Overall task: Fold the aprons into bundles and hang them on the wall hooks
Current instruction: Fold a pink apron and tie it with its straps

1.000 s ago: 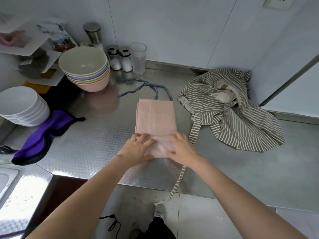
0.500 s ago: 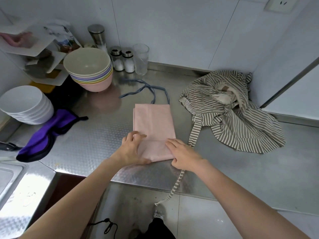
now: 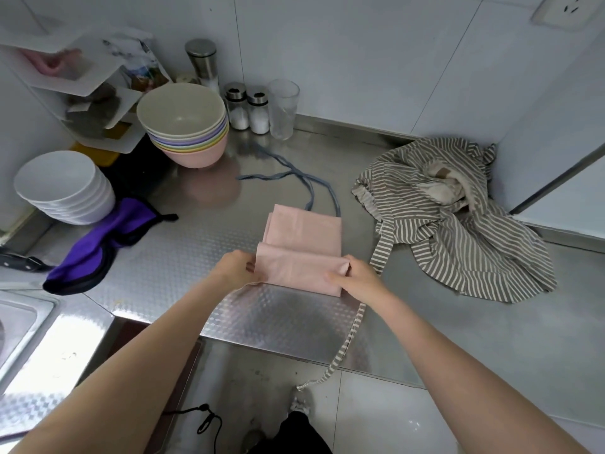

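Rolling the pink apron on the steel counter

The embossed counter (image 3: pixel 183 257) carries a crumpled striped apron (image 3: pixel 458 231) in its far right corner, still unfolded, one tie trailing over the front edge. The soft pink apron (image 3: pixel 304 244) lies near the front edge as a flat rectangle, its blue ties (image 3: pixel 294 178) loose behind. The left hand (image 3: pixel 234 270) and right hand (image 3: pixel 355 278) pinch opposite ends of its turned-up near fold, likely to keep the roll even.

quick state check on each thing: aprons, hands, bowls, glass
pink apron: partly folded, near end rolled up
striped apron: crumpled, unfolded, strap over counter edge
left hand: gripping pink roll
right hand: gripping pink roll
bowls: stacked upright
glass: upright, looks empty
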### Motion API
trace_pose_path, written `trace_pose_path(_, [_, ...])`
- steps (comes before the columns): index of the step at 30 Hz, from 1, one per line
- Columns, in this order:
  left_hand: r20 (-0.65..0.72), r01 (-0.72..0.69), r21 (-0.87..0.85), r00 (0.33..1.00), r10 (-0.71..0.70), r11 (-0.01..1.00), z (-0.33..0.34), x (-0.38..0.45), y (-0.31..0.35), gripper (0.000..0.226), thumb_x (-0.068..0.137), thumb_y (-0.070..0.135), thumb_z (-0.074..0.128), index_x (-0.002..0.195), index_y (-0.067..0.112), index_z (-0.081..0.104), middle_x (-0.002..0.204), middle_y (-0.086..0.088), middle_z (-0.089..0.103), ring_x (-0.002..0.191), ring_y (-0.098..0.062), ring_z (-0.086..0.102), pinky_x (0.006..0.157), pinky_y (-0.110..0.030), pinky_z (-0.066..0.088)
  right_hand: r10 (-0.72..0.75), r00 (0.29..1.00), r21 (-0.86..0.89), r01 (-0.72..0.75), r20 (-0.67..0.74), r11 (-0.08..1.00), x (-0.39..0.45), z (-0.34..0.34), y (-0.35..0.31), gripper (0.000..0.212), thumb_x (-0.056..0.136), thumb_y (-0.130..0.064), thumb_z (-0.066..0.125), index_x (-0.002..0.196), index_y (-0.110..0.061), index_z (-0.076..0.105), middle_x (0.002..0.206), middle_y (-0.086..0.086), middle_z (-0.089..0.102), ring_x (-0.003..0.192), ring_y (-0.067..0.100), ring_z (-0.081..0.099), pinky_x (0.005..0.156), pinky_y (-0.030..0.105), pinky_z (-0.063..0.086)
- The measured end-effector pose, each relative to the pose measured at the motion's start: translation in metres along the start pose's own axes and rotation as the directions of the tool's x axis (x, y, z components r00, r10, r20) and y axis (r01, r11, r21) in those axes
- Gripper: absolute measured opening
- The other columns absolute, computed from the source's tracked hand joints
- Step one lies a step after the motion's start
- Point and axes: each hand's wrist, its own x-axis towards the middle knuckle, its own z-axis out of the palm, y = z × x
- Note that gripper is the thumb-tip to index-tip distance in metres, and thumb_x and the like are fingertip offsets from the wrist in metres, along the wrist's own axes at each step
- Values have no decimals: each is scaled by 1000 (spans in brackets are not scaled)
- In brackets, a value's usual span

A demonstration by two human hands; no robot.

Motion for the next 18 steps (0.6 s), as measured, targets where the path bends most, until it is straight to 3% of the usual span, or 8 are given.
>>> trace_pose_path(2, [-20,27,0,999,-27,1000,2,3,2,29,80,22,72,102,5,65,83,-4,64,71,-8,60,51,-11,37,64,997,-18,-65,-48,998,7,5,-1,33,87,-36,62,108,-10,62,111,6,66,104,25,60,78,29,44])
trace_pose_path(6, [-80,49,223,996,-32,974,4,6,10,49,79,35,70,117,10,52,109,-9,63,108,-26,55,80,-30,45,158,984,-172,-171,-88,970,17,12,-7,39,89,-43,56,103,-8,64,112,14,66,105,30,61,69,25,36])
trace_pose_path(8, [-126,-57,447,984,126,893,3,1,17,75,77,41,70,135,14,32,130,-8,45,123,-28,38,95,-37,43,165,982,-202,-182,-95,962,17,11,-12,36,89,-40,57,103,-8,66,113,14,66,106,30,61,70,25,38])
trace_pose_path(10, [17,-273,647,939,345,712,4,-3,22,96,77,46,68,147,20,9,149,-5,18,135,-27,21,109,-39,32,164,978,-211,-188,-126,959,15,10,-16,34,88,-36,60,108,-10,65,115,14,65,109,30,60,74,26,42])
trace_pose_path(12, [224,-410,683,905,361,604,9,-3,22,100,79,47,66,149,25,-1,156,2,-3,143,-25,5,116,-38,17,139,970,-237,-185,-199,954,9,11,-20,42,85,-35,63,117,-9,53,120,15,61,112,31,58,79,30,45])
trace_pose_path(14, [272,-409,673,912,308,616,11,1,24,97,80,44,66,149,25,1,156,0,-1,142,-25,5,117,-34,9,-6,970,-343,-80,-244,936,3,11,-20,56,83,-34,65,125,-9,38,128,14,49,116,32,53,83,33,44])
trace_pose_path(15, [261,-404,681,913,313,611,12,3,24,94,81,44,65,149,25,3,154,-2,4,141,-26,9,116,-33,9,-120,975,-432,29,-186,901,1,10,-17,64,82,-38,65,131,-11,34,135,12,39,122,31,45,89,34,42])
trace_pose_path(18, [200,-390,655,916,349,648,15,8,19,88,80,42,66,147,27,12,148,-6,16,135,-30,21,115,-34,15,-289,941,-622,334,175,708,-2,7,-4,86,79,-46,65,146,-14,21,153,0,10,140,22,11,111,38,24])
